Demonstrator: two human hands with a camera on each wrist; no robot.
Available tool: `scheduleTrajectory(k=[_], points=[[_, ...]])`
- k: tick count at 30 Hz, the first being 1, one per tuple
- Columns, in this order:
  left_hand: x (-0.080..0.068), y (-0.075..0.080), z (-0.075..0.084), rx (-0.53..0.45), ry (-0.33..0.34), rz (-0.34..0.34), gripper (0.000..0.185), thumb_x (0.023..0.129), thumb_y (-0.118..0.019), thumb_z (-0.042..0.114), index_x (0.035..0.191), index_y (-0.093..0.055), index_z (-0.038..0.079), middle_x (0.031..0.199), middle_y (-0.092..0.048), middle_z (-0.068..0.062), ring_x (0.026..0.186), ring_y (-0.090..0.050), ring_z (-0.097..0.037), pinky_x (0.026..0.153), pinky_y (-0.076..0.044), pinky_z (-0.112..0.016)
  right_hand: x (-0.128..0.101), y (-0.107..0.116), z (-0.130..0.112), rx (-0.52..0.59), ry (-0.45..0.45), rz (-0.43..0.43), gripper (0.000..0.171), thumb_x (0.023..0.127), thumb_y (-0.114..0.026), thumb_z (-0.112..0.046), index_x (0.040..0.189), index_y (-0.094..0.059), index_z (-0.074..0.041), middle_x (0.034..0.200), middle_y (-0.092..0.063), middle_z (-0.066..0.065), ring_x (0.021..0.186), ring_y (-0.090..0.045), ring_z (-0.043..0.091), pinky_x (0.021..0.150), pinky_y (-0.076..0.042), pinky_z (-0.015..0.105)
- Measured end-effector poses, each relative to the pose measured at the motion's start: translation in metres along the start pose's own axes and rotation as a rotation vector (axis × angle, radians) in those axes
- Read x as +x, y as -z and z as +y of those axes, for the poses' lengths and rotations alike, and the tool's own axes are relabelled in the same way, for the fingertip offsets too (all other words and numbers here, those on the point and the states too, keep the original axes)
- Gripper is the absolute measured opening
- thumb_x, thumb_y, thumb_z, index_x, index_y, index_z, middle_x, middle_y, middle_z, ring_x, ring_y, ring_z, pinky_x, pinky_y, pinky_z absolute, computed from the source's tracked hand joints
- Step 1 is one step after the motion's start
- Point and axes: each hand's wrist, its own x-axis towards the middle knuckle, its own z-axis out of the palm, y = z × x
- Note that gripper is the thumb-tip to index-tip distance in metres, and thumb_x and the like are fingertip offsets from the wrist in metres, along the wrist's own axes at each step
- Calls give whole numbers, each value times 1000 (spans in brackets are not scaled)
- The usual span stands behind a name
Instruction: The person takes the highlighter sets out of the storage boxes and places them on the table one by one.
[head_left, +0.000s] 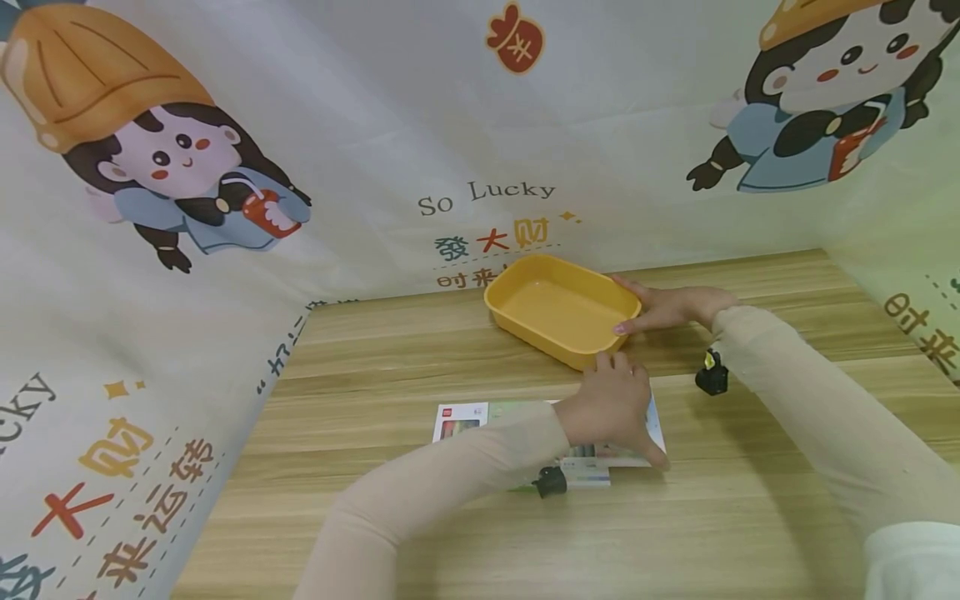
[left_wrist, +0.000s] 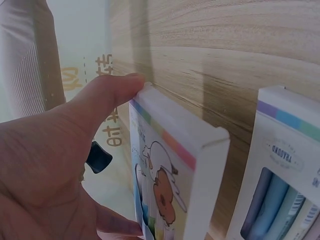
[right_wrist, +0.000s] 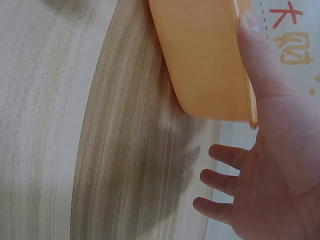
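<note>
A shallow yellow tray (head_left: 525, 268) stands on the wooden table, near the back. My right hand (head_left: 667, 307) lies against its right rim, thumb along the edge of the tray (right_wrist: 200, 50) and fingers (right_wrist: 225, 154) spread straight beside it. In front of the tray, my left hand (head_left: 611, 404) rests over flat white boxes of coloured pens (head_left: 461, 419). In the left wrist view the left hand (left_wrist: 50, 165) pinches one pen box (left_wrist: 170, 165) with a cartoon print, thumb on its top edge and a finger below. A second pen box (left_wrist: 280, 170) lies beside it.
The wooden table (head_left: 420, 358) is walled on the left, back and right by a cloth backdrop (head_left: 360, 125) printed with cartoon figures and lettering. Black wrist-camera mounts (head_left: 712, 377) sit on both forearms.
</note>
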Motion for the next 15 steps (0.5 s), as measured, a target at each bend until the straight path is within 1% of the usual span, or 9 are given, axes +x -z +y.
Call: scheduleTrajectory(k=[3, 7, 10, 15], points=[[1, -2, 1, -5, 0, 3, 116, 59, -67, 88, 144, -46, 12, 131, -50, -7, 118, -44, -24, 94, -49, -34, 0, 0, 0, 0, -2, -1, 113, 87, -61, -65, 158, 13, -17, 165, 5, 26, 150, -9, 51, 118, -15, 70], [3, -6, 2, -20, -13, 11, 113, 59, -67, 88, 141, -49, 12, 128, -51, -6, 112, -43, -21, 87, -48, -29, 1, 0, 0, 7, 0, -1, 113, 87, -61, -65, 158, 14, -18, 165, 7, 25, 150, -8, 51, 119, -15, 69], [4, -8, 3, -36, -17, 19, 112, 59, -67, 88, 139, -50, 12, 127, -52, -7, 112, -43, -21, 86, -48, -28, 0, 0, 1, 8, 4, 3, 113, 87, -61, -64, 158, 14, -18, 165, 7, 25, 150, -7, 51, 119, -14, 69], [4, -10, 6, -51, -6, 19, 113, 58, -68, 87, 141, -49, 13, 128, -51, -7, 114, -44, -23, 86, -49, -30, 1, 0, 2, -3, 0, 10, 113, 87, -61, -64, 159, 13, -18, 165, 6, 25, 150, -8, 51, 119, -15, 69]])
